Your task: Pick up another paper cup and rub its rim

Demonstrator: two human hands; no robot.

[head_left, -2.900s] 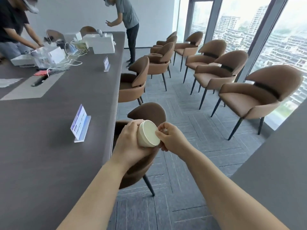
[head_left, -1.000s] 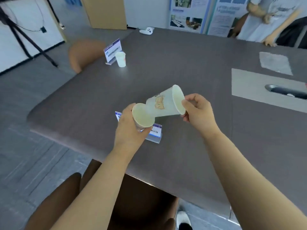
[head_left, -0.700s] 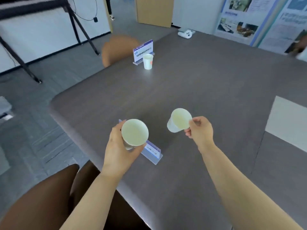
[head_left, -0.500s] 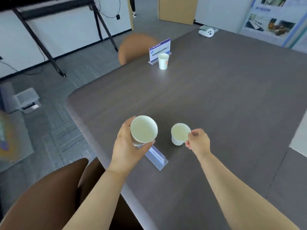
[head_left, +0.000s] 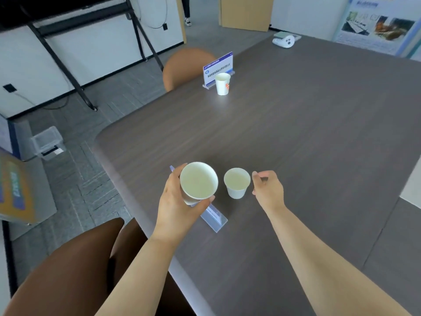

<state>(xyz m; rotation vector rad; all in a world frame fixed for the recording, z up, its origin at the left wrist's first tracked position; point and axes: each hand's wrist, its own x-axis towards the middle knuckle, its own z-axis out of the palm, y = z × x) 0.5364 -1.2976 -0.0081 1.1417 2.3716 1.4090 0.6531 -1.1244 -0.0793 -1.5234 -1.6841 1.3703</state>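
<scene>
While left hand (head_left: 180, 201) grips a raised paper cup (head_left: 197, 180), right hand (head_left: 268, 190), fingers loosely curled, hovers just beside standing cup (head_left: 237, 183).

Free: bare dark wood-grain table (head_left: 307, 137) from 12 to 3 o'clock | Blocked: upright white paper cup (head_left: 237, 183) centre; clear acrylic name stand (head_left: 214, 216) at 6 | Far: second printed paper cup (head_left: 222, 83) at 12

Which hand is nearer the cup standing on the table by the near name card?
Right. The right hand hovers just beside the standing cup, fingers apart from it. The left hand grips another cup on its other side.
</scene>
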